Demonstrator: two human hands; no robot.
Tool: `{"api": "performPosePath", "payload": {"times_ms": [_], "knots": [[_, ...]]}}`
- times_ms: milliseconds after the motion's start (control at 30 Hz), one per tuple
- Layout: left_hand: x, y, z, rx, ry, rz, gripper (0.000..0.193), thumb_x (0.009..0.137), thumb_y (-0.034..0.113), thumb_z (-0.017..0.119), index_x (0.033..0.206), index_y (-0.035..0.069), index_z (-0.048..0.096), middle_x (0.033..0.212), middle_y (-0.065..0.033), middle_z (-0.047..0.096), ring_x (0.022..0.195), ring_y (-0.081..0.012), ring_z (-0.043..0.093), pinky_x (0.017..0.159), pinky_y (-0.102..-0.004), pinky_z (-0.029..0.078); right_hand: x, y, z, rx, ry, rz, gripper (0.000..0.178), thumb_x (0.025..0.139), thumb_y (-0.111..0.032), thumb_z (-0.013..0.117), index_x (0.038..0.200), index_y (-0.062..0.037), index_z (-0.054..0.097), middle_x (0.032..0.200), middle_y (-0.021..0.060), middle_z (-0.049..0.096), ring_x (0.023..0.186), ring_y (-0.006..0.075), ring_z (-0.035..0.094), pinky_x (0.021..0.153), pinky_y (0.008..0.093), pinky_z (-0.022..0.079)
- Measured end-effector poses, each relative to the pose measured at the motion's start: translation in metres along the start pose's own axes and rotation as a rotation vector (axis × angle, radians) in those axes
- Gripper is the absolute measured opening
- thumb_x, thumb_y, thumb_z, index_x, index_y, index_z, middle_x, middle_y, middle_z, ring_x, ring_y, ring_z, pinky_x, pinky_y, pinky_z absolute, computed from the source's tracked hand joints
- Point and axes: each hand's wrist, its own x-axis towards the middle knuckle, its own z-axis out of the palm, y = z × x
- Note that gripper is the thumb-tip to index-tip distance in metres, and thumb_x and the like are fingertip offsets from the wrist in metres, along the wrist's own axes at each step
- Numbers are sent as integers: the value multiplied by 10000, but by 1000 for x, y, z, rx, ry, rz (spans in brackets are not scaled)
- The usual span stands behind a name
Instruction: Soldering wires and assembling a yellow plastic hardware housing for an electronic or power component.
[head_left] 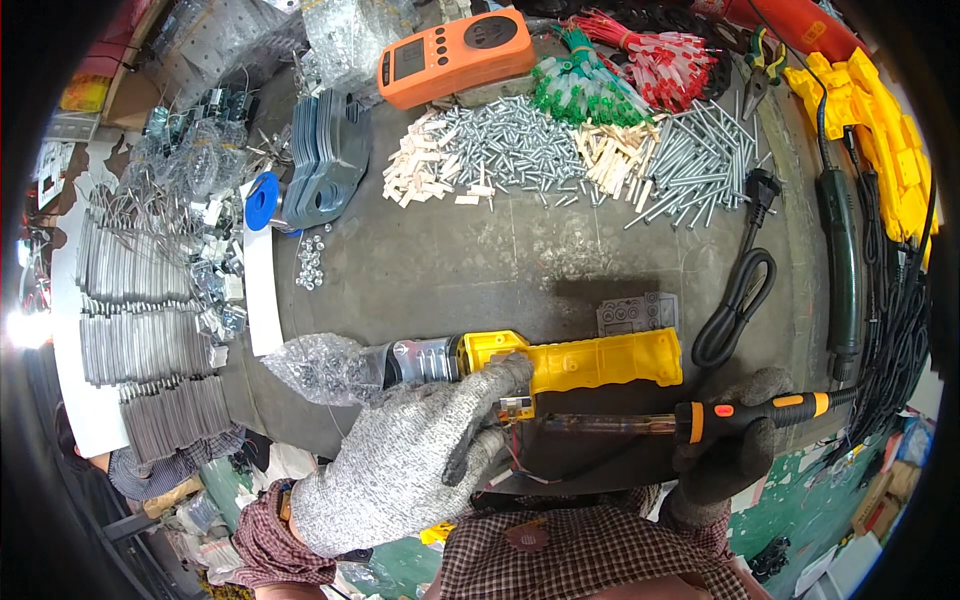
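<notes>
My left hand, in a grey speckled glove, is closed around the yellow plastic tool housing near its middle. A metal barrel extends from the housing's left end, with clear bubble wrap over its tip. By my left fingertips sits a small metal-and-plastic part; thin red and dark wires hang below it. My right hand, in a dark-stained glove, is closed on the black and orange handle of a soldering iron. The iron's shaft points left toward the small part; whether they touch I cannot tell.
Screws, an orange meter, and green and red bundles lie at the back. A coiled black power cord rests right of the housing. Metal strips are stacked left; yellow shells lie at far right.
</notes>
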Motion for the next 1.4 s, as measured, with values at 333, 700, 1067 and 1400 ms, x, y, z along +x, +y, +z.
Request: {"api": "performPosePath", "payload": {"times_ms": [333, 700, 1067, 1400], "knots": [[1, 1, -1, 13, 0, 7, 558, 925, 161, 647, 1433, 55, 441, 837, -188, 677, 732, -396, 683, 671, -491, 536, 4, 13, -14, 67, -72, -138, 495, 968, -398, 608, 1234, 9, 518, 799, 152, 650, 445, 221, 569, 394, 318, 512], [-1, 1, -1, 16, 14, 32, 586, 919, 153, 646, 1454, 52, 428, 867, -206, 678, 771, -407, 685, 712, -503, 534, 3, -6, 17, 112, -104, -36, 514, 880, -359, 784, 1116, 0, 501, 782, 167, 675, 473, 260, 632, 403, 364, 548], [-1, -1, 0, 27, -7, 38, 635, 904, 138, 662, 1474, 45, 399, 880, -202, 680, 758, -401, 687, 683, -497, 534, 2, -3, 15, 143, -61, -34, 512, 877, -352, 772, 1125, 15, 517, 782, 164, 673, 478, 251, 633, 412, 352, 550], [0, -3, 0, 7, -4, 50, 626, 902, 129, 652, 1468, 38, 398, 869, -214, 669, 738, -406, 679, 683, -509, 527, 9, 0, 15, 51, -212, -162, 486, 957, -330, 647, 1279, -7, 480, 833, 140, 668, 462, 191, 588, 427, 302, 538]]}}
